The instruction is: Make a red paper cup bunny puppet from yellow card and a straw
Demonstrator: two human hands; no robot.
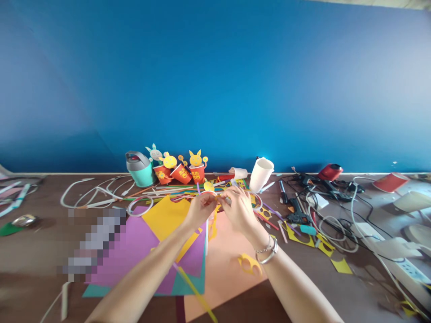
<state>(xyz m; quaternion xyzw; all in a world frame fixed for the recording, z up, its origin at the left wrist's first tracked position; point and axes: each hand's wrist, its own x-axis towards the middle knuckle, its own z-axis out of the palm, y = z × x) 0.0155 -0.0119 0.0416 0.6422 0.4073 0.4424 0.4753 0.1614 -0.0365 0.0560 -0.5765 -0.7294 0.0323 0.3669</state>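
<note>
My left hand (200,209) and my right hand (239,207) meet over the middle of the table, both pinched on a small yellow paper cut-out (219,198) held between the fingertips. A yellow paper strip (213,226) hangs down from it. Under my hands lie sheets of coloured paper: yellow (164,216), purple (134,251) and peach (225,273). A yellow scrap with holes (249,264) lies on the peach sheet beside my right wrist, which wears silver bracelets (267,251).
Red paper cups with yellow animal faces (182,169) stand at the back beside a teal-grey jug (139,169) and a tilted white cup (261,174). A glue gun (296,211), cables and a power strip (397,258) crowd the right. Straws and white strips lie at the back left.
</note>
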